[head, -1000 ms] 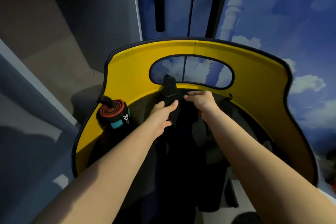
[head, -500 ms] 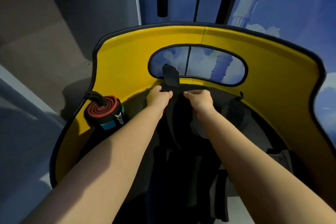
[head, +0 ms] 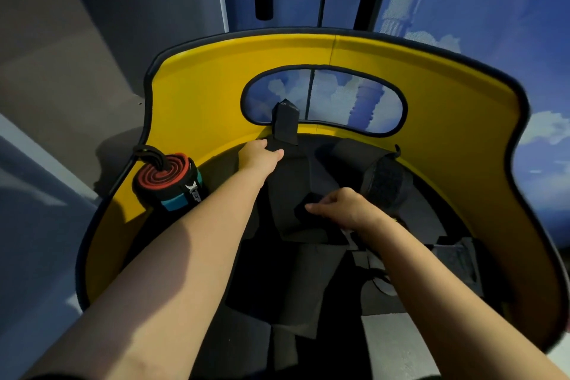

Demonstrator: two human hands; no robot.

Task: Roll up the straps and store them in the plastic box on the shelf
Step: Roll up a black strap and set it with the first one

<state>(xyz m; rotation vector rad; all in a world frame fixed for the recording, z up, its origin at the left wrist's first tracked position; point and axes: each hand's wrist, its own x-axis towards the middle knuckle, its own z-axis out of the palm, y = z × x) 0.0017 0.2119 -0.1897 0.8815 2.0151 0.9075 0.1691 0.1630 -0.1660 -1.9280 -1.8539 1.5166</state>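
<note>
black strap held at two points inside the yellow bin

blue walls printed with white clouds are seen behind a yellow bin [head: 447, 108] with a dark rim and an oval handle cut-out in its far wall. inside the bin, a long black strap [head: 293, 191] is laid over a heap of dark straps that fills the bottom. its far end [head: 287, 123] is stood upright against the far wall, in front of the cut-out. that end is pinched just below its base by the left hand [head: 260, 157], with thumb and fingers curled onto the fabric. nearer the viewer, the same strap is gripped by the right hand [head: 342, 210], whose fingers are curled over a folded part of the fabric; whether a roll has been started under the fingers cannot be told. the two hands are set apart along the strap's length, the left one farther away and the right one closer.

just to the right of the right hand, a black hook-and-loop patch [head: 384, 185] is seen tilted on the heap. at the left edge of the bin, a rolled strap [head: 168, 182] with a red and black spiral end, a teal band and white lettering is rested against the yellow wall, with a black loop at its top. a grey wall is seen at the left.
</note>
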